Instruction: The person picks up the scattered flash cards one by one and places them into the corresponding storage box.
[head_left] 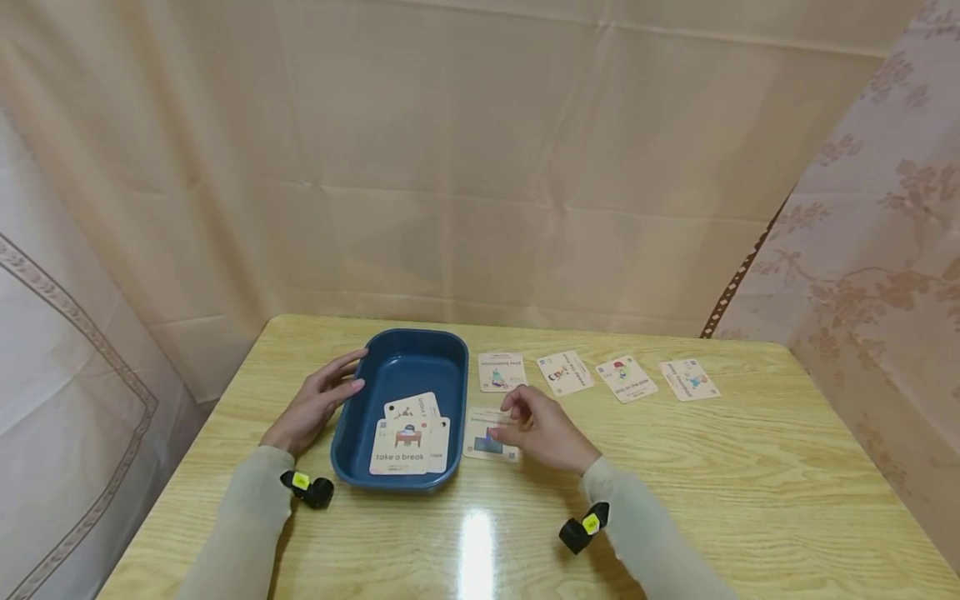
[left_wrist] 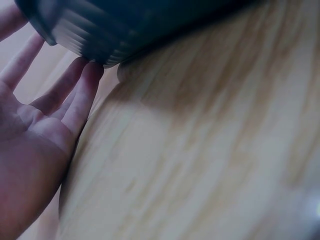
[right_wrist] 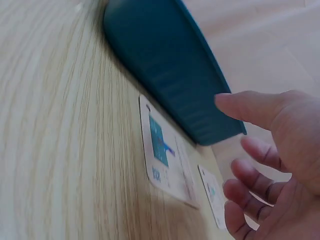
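Observation:
A blue plastic tray (head_left: pixel 352 417) stands on the table with several picture cards inside, the top card (head_left: pixel 400 446) reading "take a break". My left hand (head_left: pixel 318 400) rests against the tray's left side, its fingers fairly straight along the rim; the left wrist view shows the fingertips (left_wrist: pixel 92 72) at the tray wall. Over a card with a teal picture (right_wrist: pixel 167 155), just right of the tray, hovers my right hand (head_left: pixel 551 429). Its fingers are loosely bent, with a gap between thumb and fingertips and nothing held.
Along the back, right of the tray, lies a row of cards: one close to the tray (head_left: pixel 495 360), then a second card (head_left: pixel 566 372), a third card (head_left: pixel 626 379) and a far-right card (head_left: pixel 688 380). Beige curtain (head_left: pixel 450 167) hangs behind the wooden table (head_left: pixel 750 483).

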